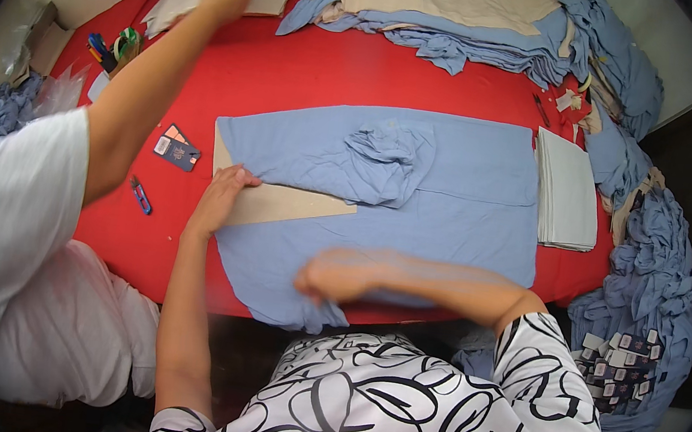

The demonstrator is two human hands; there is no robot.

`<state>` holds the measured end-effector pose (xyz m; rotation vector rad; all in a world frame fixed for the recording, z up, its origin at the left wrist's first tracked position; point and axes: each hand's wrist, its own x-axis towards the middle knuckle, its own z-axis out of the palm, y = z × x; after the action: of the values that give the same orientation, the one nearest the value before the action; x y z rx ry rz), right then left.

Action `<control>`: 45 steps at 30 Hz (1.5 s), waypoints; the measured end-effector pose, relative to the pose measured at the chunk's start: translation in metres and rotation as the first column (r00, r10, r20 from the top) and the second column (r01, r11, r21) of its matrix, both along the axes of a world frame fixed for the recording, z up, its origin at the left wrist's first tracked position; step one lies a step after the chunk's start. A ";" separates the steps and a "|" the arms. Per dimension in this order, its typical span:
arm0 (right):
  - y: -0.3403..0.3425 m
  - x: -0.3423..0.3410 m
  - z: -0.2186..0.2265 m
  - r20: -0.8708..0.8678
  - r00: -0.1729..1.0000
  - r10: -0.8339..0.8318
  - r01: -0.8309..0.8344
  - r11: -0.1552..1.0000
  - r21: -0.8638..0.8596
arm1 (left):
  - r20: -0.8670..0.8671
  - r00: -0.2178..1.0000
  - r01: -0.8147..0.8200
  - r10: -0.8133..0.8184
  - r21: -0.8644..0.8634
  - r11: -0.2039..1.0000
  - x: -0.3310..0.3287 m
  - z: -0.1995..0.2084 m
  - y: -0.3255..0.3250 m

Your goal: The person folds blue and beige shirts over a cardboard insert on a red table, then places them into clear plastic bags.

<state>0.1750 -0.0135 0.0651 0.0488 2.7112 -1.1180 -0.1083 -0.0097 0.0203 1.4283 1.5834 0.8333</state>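
See blue garment [467, 227] flat on red table [295, 72], long axis L–R, mostly R of tan panel [291, 207] exposed as wedge. Note left hand [222, 194] at panel's L end, fingers nearly straight, resting flat, w/ no visible grip. Note right hand [337, 276] on body side of panel's R tip, over garment's near part; blurred, so can't tell how open or if gripping cloth. Key, prob.: near flap on body side of panel, w/ R hand closer than L.
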 end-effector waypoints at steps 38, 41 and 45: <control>0.180 0.296 -0.085 -0.391 -0.111 -0.914 0.669 -0.360 0.651 | -0.531 0.670 -0.243 0.519 0.504 0.829 0.032 -0.034 0.043; 0.195 0.301 -0.083 -0.390 -0.179 -0.903 0.685 -0.400 0.609 | -0.478 0.679 -0.288 0.557 0.524 0.801 0.034 -0.027 0.050; 0.238 0.207 -0.021 -0.611 0.046 -0.790 0.923 -0.201 0.329 | -0.449 0.709 -0.366 0.543 0.424 0.829 0.037 -0.012 0.052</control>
<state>0.3818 0.2246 0.0441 2.4937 2.7571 0.0919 -0.0710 0.0420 0.0083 1.6079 2.4244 1.0450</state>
